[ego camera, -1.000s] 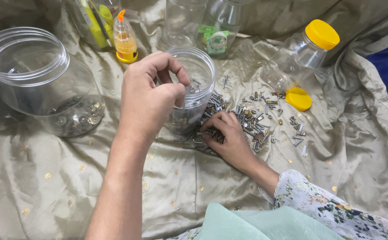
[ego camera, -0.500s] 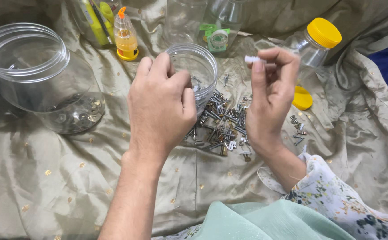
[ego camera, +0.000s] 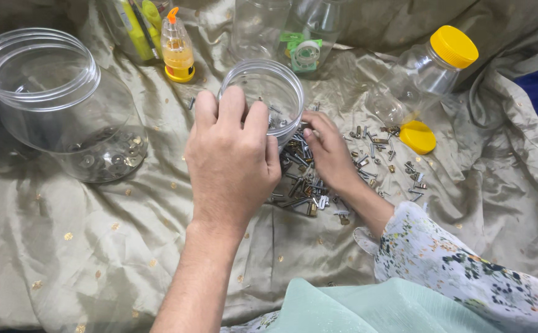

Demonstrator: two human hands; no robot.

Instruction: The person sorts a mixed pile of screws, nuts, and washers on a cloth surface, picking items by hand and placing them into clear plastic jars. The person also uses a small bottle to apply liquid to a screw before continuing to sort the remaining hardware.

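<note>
The left hand (ego camera: 232, 154), seen from its back, curls its fingers around the near side of a small open jar (ego camera: 262, 92). The right hand (ego camera: 327, 151) lies palm down, fingers loosely bent, on a pile of screws (ego camera: 309, 179) just right of the jar; any grip is hidden. Two yellow lids show. Half a second ago the right hand was raised, pinching a white piece.

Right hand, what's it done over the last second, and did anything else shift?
The right hand, raised half a second ago pinching a small white piece, has come back down onto the screw pile beside the clear jar. The left hand stays on the jar; the large jar is unmoved.
</note>
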